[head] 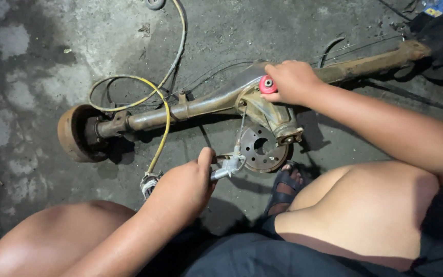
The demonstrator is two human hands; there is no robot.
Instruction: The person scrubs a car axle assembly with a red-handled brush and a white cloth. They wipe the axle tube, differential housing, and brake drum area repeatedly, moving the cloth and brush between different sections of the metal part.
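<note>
— Squatting over a rusty rear axle on a stained concrete floor, a person is working with both bare hands. Where is each grip sitting?

— The left hand is closing around the handle of a silver air blow gun, grip clamped on it, just in front of the axle's middle. The gun's thin nozzle is pointing up and away, toward the differential housing. The right hand is resting on top of that housing, fingers wrapping a red-capped tool; only its round red end is showing, facing the camera.

— How is the axle lying?

— Its long axis is running left to right, rising slightly toward the right. One brake drum is capping the left end; the right end is disappearing under a dark object. A round drilled flange is facing the person, just beside the gun's nozzle.

— And the count?

— One axle, one blow gun, one red-capped tool, one yellow hose looping from the gun across the axle. A sandalled foot is showing below the flange.
</note>
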